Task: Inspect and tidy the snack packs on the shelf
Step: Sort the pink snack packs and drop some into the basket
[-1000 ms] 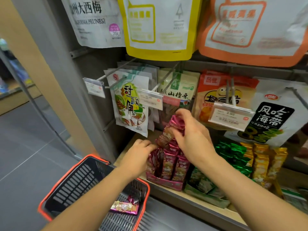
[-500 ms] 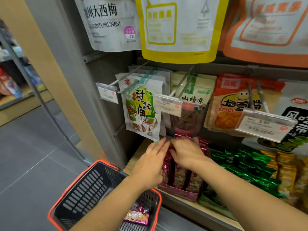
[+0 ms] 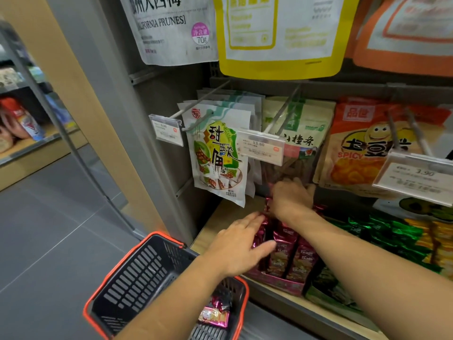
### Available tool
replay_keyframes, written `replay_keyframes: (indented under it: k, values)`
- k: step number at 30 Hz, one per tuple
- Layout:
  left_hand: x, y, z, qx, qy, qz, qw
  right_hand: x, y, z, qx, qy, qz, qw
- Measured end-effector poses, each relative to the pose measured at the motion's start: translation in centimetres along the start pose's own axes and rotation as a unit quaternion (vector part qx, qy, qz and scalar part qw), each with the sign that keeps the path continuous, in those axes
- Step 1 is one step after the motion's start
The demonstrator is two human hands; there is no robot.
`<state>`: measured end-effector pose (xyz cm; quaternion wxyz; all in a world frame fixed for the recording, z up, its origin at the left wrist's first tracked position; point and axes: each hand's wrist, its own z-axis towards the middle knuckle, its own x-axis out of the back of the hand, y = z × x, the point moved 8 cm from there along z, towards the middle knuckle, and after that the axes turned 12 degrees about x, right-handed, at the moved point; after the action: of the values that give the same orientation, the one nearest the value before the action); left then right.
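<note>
Down the middle of the frame runs the shelf (image 3: 220,224), a pale wooden deck under rows of hanging bags. Largest up top, a white prune bag (image 3: 171,28) at upper centre, with a yellow-bordered pouch (image 3: 282,38) to its right. Lower, on pegs, a tamarind bag (image 3: 217,155) hangs mid-frame, price tag (image 3: 261,149) beside it. At lower left sits the orange-rimmed shopping basket (image 3: 137,278), one pink pack (image 3: 214,316) lying in its bottom corner.

Now the action: the maroon snack packs (image 3: 286,251) stand upright in their pink display tray (image 3: 277,282), centre of the frame, with green packs (image 3: 387,239) just to the right. The left hand (image 3: 241,244) lies flat and spread against the near-left packs, fingers extended, gripping nothing. The right hand (image 3: 291,197) reaches over the back of the row, fingers curled down among the pack tops; whether it pinches one, I cannot tell.

The risk here, as I judge it: these packs are slick, light and leaning on each other. Push too hard from the left and the row could topple rightward into the green packs. A front pack might slide off the shelf lip toward the basket. The right wrist sits just under the hanging bags and could nudge one.
</note>
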<state>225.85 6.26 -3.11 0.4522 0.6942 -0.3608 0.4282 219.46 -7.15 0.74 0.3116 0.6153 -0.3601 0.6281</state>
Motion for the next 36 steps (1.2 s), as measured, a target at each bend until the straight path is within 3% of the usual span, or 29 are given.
replay_keyframes:
  k: [3, 8, 12, 14, 17, 19, 21, 24, 25, 27, 29, 32, 36]
  values:
    - [0.1, 0.0, 0.0, -0.001, 0.012, -0.01, 1.0, 2.3, -1.0, -1.9, 0.091, 0.137, 0.028, 0.986]
    - [1.7, 0.7, 0.8, 0.029, 0.048, -0.086, 0.995, 8.9, -1.9, -10.4, 0.242, 0.382, 0.159, 0.878]
    - [2.3, -0.1, 0.0, 0.111, -0.001, -0.31, 0.944, 12.7, -1.9, -18.2, 0.349, 0.465, 0.158, 0.798]
    - [3.2, -0.4, -0.8, 0.133, 0.011, -0.346, 0.929, 14.7, -1.7, -21.6, 0.379, 0.48, 0.157, 0.775]
    - [5.5, -0.2, -2.2, 0.157, 0.064, -0.331, 0.928, 17.0, -1.4, -25.5, 0.401, 0.467, 0.145, 0.775]
    - [7.2, 0.7, -3.5, 0.168, 0.088, -0.339, 0.921, 17.8, -0.6, -27.0, 0.395, 0.44, 0.148, 0.793]
    - [8.4, 2.8, -5.6, 0.148, 0.042, -0.398, 0.904, 17.8, 0.7, -27.7, 0.367, 0.394, 0.196, 0.819]
    - [9.3, 7.2, -9.9, 0.048, -0.078, -0.442, 0.892, 16.8, 2.8, -28.2, 0.278, 0.331, 0.325, 0.841]
    - [9.1, 8.7, -11.5, 0.008, -0.122, -0.451, 0.884, 16.3, 3.5, -28.2, 0.238, 0.314, 0.385, 0.835]
    - [8.5, 11.2, -14.3, -0.065, -0.16, -0.453, 0.874, 15.1, 4.7, -27.8, 0.159, 0.281, 0.523, 0.789]
    - [8.4, 12.3, -15.9, -0.097, -0.107, -0.469, 0.871, 13.9, 5.3, -27.1, 0.111, 0.254, 0.612, 0.741]
    - [8.8, 11.9, -16.5, -0.087, -0.023, -0.538, 0.838, 12.5, 4.9, -26.4, 0.099, 0.213, 0.676, 0.699]
    - [8.8, 11.2, -16.4, -0.081, 0.013, -0.585, 0.807, 8.8, 2.5, -25.6, 0.091, 0.063, 0.717, 0.688]
